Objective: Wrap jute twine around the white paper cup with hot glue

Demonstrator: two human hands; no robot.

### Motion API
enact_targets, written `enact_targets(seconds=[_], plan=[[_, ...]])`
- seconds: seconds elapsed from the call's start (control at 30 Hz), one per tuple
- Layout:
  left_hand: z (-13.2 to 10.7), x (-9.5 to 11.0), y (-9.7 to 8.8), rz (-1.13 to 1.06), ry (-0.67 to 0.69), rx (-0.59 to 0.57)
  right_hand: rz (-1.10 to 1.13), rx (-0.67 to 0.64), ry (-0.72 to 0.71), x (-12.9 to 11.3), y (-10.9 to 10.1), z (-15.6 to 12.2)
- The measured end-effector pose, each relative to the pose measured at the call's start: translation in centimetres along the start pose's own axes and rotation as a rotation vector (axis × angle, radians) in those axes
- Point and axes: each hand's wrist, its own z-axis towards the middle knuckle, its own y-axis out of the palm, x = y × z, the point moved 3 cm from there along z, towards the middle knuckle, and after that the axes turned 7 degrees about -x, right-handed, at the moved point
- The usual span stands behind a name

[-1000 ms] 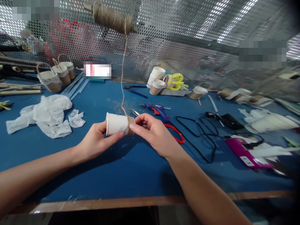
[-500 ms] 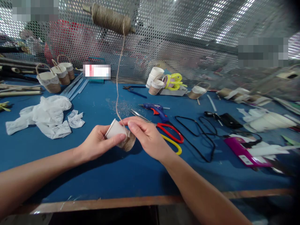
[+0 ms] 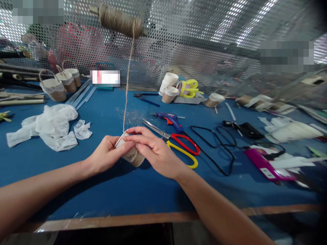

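My left hand (image 3: 112, 151) grips a white paper cup (image 3: 123, 139) tilted on its side, thumb along its wall. Brown twine (image 3: 138, 159) is wrapped around the cup's narrow end, which points right. My right hand (image 3: 153, 149) lies over the cup, its fingertips closed at the strand of twine (image 3: 126, 95) where it meets the cup. Partly hidden by those fingers is the contact point. The strand runs up to a twine spool (image 3: 120, 22) on a rod at the mesh. Scissors (image 3: 176, 139) with red and yellow handles lie beside my right hand.
Behind the scissors lies a blue glue gun (image 3: 170, 119) with a black cord (image 3: 217, 163). Pliers (image 3: 146, 98) and small twine-covered baskets (image 3: 55, 90) stand farther back. White lace (image 3: 51, 126) is at left, a magenta power strip (image 3: 268, 166) at right. The table edge (image 3: 127, 219) is nearest me.
My right hand's fingers have moved left across the cup toward its rim. The hanging strand's lower end has shifted left and now runs straighter. My left hand keeps its hold.
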Motion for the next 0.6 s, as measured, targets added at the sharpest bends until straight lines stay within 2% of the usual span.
enact_targets(seconds=[0.17,0.4,0.5,0.6], plan=[[0.0,0.0,-0.1,0.000,0.022,0.028,-0.053,-0.027,-0.016,-0.3,0.0,-0.1],[0.1,0.2,-0.4,-0.011,0.008,0.070,-0.241,-0.017,-0.058,-0.9,0.3,-0.1],[0.1,0.0,-0.7,-0.014,-0.018,0.105,-0.263,0.116,-0.018,-0.8,-1.3,-0.1],[0.1,-0.2,-1.1,-0.025,-0.019,0.130,-0.278,0.388,0.183,0.2,-5.0,-0.3]])
